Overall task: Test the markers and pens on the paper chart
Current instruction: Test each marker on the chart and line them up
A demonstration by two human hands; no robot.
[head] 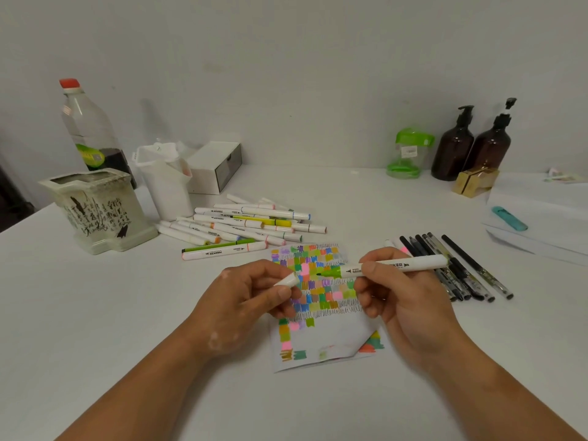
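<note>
Above the paper chart [337,332], the right hand [404,303] pinched a green marker [413,264], nib bare; the left hand [235,303] pinched its cap [288,279]. The stroke would probably best land in the chart's blank lower patch, cap close for resealing.

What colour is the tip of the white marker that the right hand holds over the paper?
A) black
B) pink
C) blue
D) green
D: the uncapped tip of the white plastic marker, pinched in the right hand, shows bright green above the colour-swatched paper chart, while the left hand holds a white cap.
</note>
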